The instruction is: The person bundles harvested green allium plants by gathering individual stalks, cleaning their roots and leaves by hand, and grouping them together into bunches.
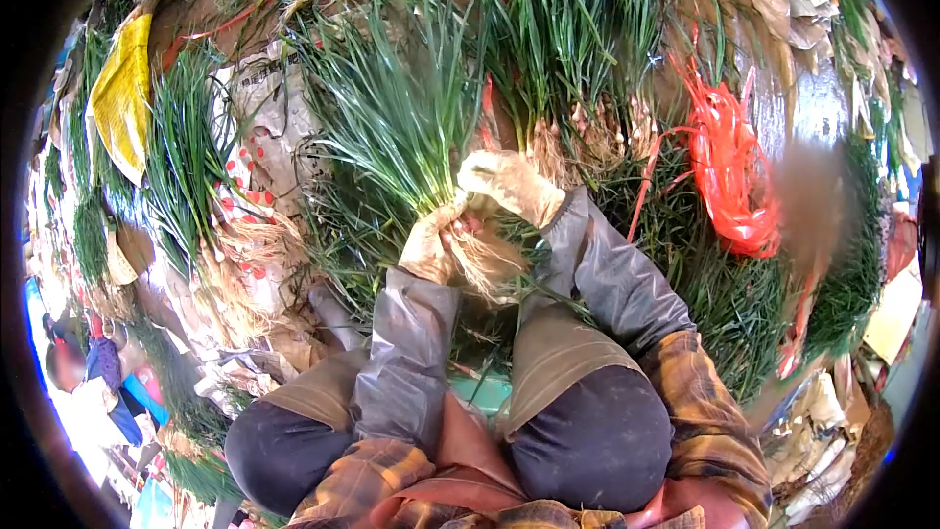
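Note:
A bunch of long green stalks (392,108) with pale stringy roots stands fanned out in front of me, its leaves pointing away. My gloved left hand (431,247) is wrapped round the base of the bunch, just above the roots (485,260). On the other side, my gloved right hand (509,184) has its fingers closed at the neck of the same bunch, close to the left one. Whether a tie lies between its fingers is too small to tell. Both forearms wear grey sleeve covers.
Rooted bunches (548,152) lie beyond my hands, with another (186,167) at the left. Red plastic strands (725,167) heap at the right. A yellow cloth (122,98) is at the upper left. A person (108,367) shows at the far left edge.

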`<state>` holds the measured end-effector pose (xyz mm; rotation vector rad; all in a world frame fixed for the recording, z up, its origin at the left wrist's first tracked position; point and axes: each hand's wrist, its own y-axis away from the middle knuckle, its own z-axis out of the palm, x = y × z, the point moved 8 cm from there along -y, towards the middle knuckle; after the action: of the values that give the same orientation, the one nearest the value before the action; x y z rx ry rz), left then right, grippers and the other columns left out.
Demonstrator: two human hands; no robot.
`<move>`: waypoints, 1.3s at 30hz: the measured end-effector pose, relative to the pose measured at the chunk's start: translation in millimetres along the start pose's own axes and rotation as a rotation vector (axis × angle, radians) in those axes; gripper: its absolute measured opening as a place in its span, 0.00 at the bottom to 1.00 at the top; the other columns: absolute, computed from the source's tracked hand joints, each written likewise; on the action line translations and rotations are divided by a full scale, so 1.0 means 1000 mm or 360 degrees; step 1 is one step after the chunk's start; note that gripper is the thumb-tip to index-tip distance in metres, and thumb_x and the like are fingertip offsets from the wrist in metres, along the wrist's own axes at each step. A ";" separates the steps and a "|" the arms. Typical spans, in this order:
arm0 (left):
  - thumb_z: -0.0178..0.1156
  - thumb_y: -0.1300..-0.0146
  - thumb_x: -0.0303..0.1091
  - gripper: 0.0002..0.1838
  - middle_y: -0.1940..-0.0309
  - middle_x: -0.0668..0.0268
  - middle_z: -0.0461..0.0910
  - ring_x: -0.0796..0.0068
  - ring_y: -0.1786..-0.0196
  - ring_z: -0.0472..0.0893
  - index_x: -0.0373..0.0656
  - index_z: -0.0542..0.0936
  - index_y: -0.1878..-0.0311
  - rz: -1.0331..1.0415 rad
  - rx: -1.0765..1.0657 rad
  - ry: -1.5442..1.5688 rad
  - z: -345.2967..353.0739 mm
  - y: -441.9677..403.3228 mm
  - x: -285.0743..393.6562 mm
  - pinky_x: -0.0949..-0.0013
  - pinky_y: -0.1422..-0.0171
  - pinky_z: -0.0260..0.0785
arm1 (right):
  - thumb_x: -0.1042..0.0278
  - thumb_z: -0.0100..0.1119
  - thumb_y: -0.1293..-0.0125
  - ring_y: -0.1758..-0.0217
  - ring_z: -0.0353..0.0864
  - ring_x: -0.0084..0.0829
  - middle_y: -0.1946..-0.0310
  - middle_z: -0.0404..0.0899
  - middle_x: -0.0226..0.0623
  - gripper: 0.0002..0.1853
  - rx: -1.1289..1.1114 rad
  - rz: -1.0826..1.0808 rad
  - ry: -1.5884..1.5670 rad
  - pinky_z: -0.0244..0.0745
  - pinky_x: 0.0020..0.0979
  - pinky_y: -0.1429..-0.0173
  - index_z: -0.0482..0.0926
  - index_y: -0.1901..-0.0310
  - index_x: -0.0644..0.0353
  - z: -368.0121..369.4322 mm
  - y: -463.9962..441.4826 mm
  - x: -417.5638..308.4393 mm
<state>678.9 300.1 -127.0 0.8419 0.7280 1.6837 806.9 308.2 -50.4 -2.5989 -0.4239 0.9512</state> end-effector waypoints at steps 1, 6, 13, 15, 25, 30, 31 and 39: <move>0.55 0.39 0.26 0.13 0.69 0.58 0.79 0.67 0.68 0.80 0.32 0.74 0.53 -0.0066 -0.0060 0.0140 -0.004 -0.004 -0.005 0.68 0.62 0.77 | 0.65 0.47 0.31 0.70 0.78 0.22 0.70 0.78 0.32 0.09 -0.0059 0.0807 -0.1068 0.75 0.24 0.64 0.75 0.59 0.60 0.000 0.002 0.021; 0.56 0.41 0.28 0.17 0.55 0.49 0.78 0.56 0.53 0.81 0.32 0.72 0.49 0.0013 -0.0126 -0.0006 -0.001 0.006 0.006 0.58 0.49 0.76 | 0.59 0.52 0.33 0.70 0.78 0.22 0.71 0.78 0.32 0.12 0.0383 0.1870 -0.1788 0.73 0.21 0.66 0.75 0.58 0.60 0.029 0.065 0.064; 0.58 0.44 0.25 0.08 0.71 0.54 0.80 0.63 0.70 0.82 0.30 0.76 0.62 0.0008 0.0030 -0.0080 0.019 0.024 0.012 0.67 0.67 0.79 | 0.61 0.57 0.36 0.70 0.79 0.34 0.70 0.77 0.35 0.12 0.0076 0.1397 -0.1190 0.75 0.34 0.66 0.76 0.54 0.55 0.070 0.047 0.053; 0.58 0.44 0.26 0.11 0.68 0.54 0.81 0.65 0.71 0.82 0.30 0.76 0.59 0.0198 -0.0084 -0.0453 0.031 0.034 0.050 0.70 0.69 0.78 | 0.59 0.54 0.36 0.68 0.79 0.39 0.72 0.77 0.39 0.10 -0.0559 0.1730 -0.0106 0.76 0.39 0.66 0.78 0.61 0.54 0.021 0.030 0.041; 0.58 0.41 0.31 0.35 0.70 0.65 0.76 0.70 0.67 0.77 0.35 0.56 0.33 0.0624 -0.0416 -0.0058 0.043 0.054 0.102 0.56 0.48 0.73 | 0.68 0.49 0.36 0.76 0.77 0.31 0.77 0.78 0.35 0.08 0.0185 0.0878 0.0637 0.78 0.31 0.69 0.77 0.61 0.57 0.000 0.042 0.041; 0.58 0.41 0.32 0.28 0.72 0.66 0.76 0.66 0.64 0.77 0.34 0.63 0.38 0.0319 -0.0387 0.0087 0.037 0.039 0.058 0.49 0.42 0.69 | 0.57 0.59 0.41 0.77 0.78 0.37 0.77 0.78 0.38 0.10 -0.0652 0.1398 0.1096 0.72 0.41 0.70 0.80 0.69 0.54 0.012 0.029 0.122; 0.57 0.40 0.32 0.25 0.72 0.66 0.76 0.66 0.66 0.76 0.34 0.66 0.40 0.0303 -0.0373 0.0118 0.038 0.039 0.055 0.49 0.42 0.68 | 0.58 0.59 0.41 0.77 0.78 0.37 0.78 0.78 0.38 0.09 -0.0869 0.1610 0.0918 0.73 0.40 0.70 0.80 0.69 0.55 0.019 0.042 0.134; 0.55 0.42 0.29 0.16 0.68 0.52 0.79 0.64 0.69 0.79 0.31 0.72 0.51 0.0069 -0.0271 -0.0104 0.043 0.026 0.020 0.63 0.58 0.75 | 0.70 0.54 0.39 0.74 0.79 0.28 0.75 0.79 0.36 0.06 0.0044 0.1217 -0.1003 0.75 0.30 0.72 0.78 0.68 0.63 -0.008 0.018 0.059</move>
<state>697.3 315.6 -78.2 0.7936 0.5172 1.7215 858.3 313.7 -85.1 -2.3841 0.4968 2.0040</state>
